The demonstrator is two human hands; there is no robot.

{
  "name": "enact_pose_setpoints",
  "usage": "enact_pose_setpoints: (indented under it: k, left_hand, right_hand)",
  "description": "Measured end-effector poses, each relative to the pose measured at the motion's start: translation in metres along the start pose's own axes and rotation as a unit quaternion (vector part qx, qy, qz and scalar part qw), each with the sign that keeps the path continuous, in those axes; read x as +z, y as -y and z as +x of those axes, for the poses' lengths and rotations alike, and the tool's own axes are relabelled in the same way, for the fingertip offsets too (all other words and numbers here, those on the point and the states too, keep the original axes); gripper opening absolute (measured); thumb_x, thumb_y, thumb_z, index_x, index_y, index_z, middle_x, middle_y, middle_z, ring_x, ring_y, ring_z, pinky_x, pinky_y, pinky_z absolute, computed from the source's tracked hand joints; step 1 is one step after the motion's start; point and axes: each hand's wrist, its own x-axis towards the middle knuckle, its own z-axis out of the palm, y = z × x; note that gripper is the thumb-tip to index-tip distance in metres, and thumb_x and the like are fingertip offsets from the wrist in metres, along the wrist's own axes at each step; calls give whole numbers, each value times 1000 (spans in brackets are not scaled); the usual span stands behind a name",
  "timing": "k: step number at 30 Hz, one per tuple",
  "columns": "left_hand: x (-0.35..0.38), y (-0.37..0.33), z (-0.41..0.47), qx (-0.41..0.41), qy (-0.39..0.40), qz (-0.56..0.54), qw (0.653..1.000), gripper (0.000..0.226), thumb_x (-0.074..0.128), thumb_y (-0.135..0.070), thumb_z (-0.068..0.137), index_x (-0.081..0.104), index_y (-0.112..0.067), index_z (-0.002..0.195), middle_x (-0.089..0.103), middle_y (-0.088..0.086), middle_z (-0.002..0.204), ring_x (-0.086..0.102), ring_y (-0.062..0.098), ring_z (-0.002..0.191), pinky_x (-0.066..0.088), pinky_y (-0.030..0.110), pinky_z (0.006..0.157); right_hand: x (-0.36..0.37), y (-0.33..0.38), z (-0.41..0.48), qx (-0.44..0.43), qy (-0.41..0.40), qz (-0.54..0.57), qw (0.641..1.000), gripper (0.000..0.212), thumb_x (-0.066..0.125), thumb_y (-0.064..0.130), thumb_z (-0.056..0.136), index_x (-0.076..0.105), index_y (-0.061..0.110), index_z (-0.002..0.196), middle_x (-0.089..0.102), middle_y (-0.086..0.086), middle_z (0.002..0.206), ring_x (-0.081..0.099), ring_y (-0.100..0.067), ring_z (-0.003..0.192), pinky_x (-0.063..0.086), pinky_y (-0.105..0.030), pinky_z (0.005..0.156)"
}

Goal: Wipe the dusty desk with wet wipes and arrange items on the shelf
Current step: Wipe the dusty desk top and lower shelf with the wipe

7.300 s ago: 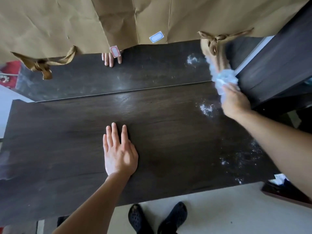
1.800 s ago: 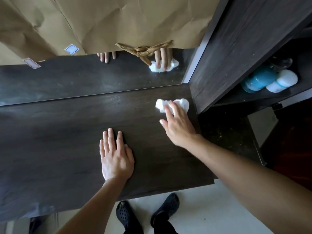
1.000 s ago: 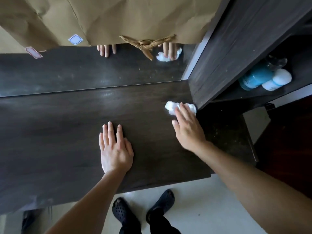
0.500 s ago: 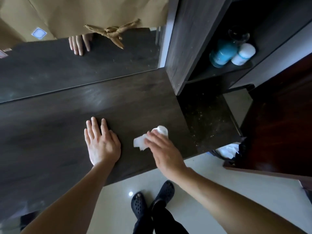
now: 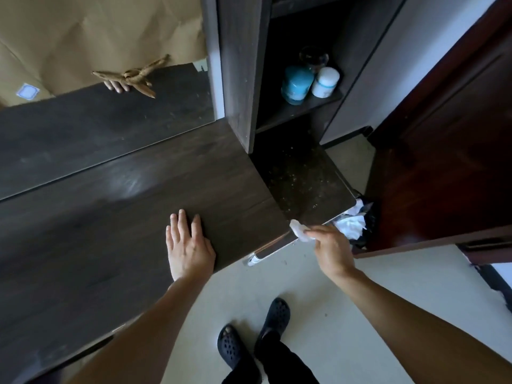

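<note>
While the left hand (image 5: 189, 246) lies flat with fingers straight near the front edge of the desk (image 5: 110, 217), the right hand (image 5: 332, 249) pinches a crumpled wipe (image 5: 300, 232) at the desk's front right corner, near a bin (image 5: 360, 225).

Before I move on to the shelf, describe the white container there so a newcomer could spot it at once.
Find the dark wooden shelf unit at the right end of the desk. On its shelf board three containers cluster: the white container stands rightmost, beside a teal container and in front of a clear glass jar. It alone is white, with a pale blue band.
</note>
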Motion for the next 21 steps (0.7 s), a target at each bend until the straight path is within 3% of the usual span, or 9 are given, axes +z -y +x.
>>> enact_pose_setpoints:
  k: [4,7,11,16,18,21]
  left_hand:
    - [8,-52,-3,51,27,-47,997,44,46,-10,77,59,-2,119,43,27,139,35,45,132,31,53,110]
    - [17,-85,6,50,27,-62,996,43,45,-12,81,57,-2,121,42,25,141,33,43,134,28,51,112]
    - [39,-118,26,-23,1,-42,999,48,43,-21,86,49,-5,131,35,22,147,23,39,140,15,50,116]
    - [66,-157,40,-112,-22,8,993,60,35,-41,91,36,-7,141,20,21,154,8,38,144,5,52,117]
    - [73,-170,51,-124,-24,30,992,66,36,-48,92,31,-7,144,16,22,155,5,39,144,2,53,116]
    - [82,-185,71,-137,-28,63,988,72,37,-51,91,23,-7,147,11,23,156,2,40,144,1,54,116]
  right_hand:
    - [-16,-52,-25,245,0,42,969,43,47,-10,80,72,13,106,71,-12,104,65,-29,99,46,-26,82]
    - [-25,-70,-27,337,-16,103,936,44,47,-11,80,68,8,113,67,-12,114,62,-30,103,41,-23,77]
    - [-22,-96,2,341,-44,144,928,42,51,-5,73,69,5,109,66,-16,115,61,-33,105,47,-31,81]
    - [-3,-154,88,326,-67,110,936,41,47,-5,77,69,9,110,64,-12,114,59,-30,106,35,-18,74]
    - [3,-171,122,295,-64,86,950,36,47,2,75,66,3,106,61,-13,103,58,-30,96,33,-18,69]
    - [14,-185,143,233,-19,-16,972,30,53,0,80,68,10,104,57,-13,106,51,-33,103,37,-31,79]
